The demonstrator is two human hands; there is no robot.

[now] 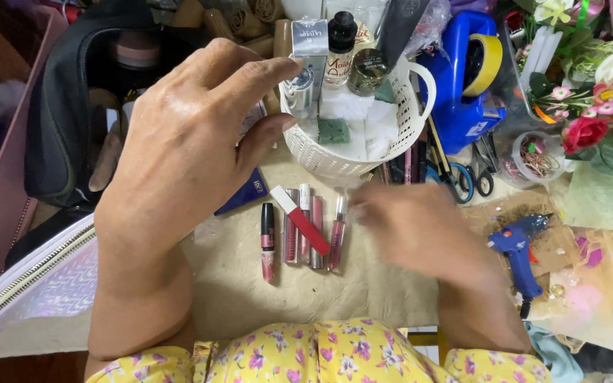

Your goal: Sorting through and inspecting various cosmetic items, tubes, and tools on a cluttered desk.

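Observation:
My left hand is raised over the table with its fingers reaching to a small silver tube at the rim of a white round basket. The basket holds small bottles and a boxed item. My right hand is blurred with motion, low over the table, just right of a row of several lip gloss tubes lying side by side. A red and white tube lies slanted across that row. The right hand seems to hold nothing.
A black bag stands at the left and a shiny white zip pouch lies at the lower left. To the right are a blue tape dispenser, scissors, a blue glue gun and artificial flowers.

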